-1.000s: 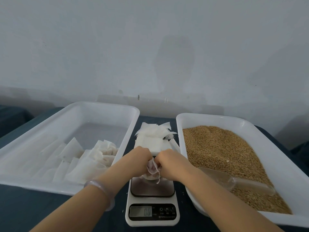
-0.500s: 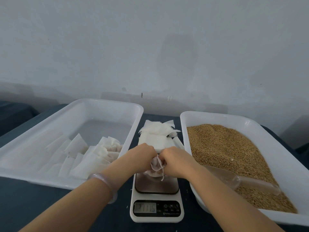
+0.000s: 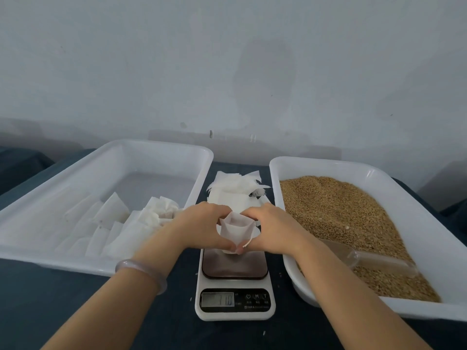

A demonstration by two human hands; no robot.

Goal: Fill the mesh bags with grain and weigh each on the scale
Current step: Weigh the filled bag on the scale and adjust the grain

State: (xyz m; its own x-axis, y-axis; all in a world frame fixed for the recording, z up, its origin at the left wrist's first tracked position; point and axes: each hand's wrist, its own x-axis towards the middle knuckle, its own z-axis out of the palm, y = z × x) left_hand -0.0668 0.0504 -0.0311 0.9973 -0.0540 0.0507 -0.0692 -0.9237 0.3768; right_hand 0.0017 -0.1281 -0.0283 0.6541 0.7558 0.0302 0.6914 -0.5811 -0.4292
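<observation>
Both hands are on one mesh bag, which sits centred between them. Left hand pinches its left edge, right hand its right edge, thumbs nearly meeting under the bottom. Bag is upright, mouth up, bottom at the far end of the scale platform. Touching or just above, can't tell (display shows digits, too blurred to trust). Fill level isn't visible.

Key geometry: grain lies to the right, scoop resting in it with its handle pointing near-right, so the right hand is clearly nearer. Likely split: left holds the bag, right goes for the scoop. Risk: bag flops when held on one side only.

Spare bags are stacked behind the scale on the worktop.
</observation>
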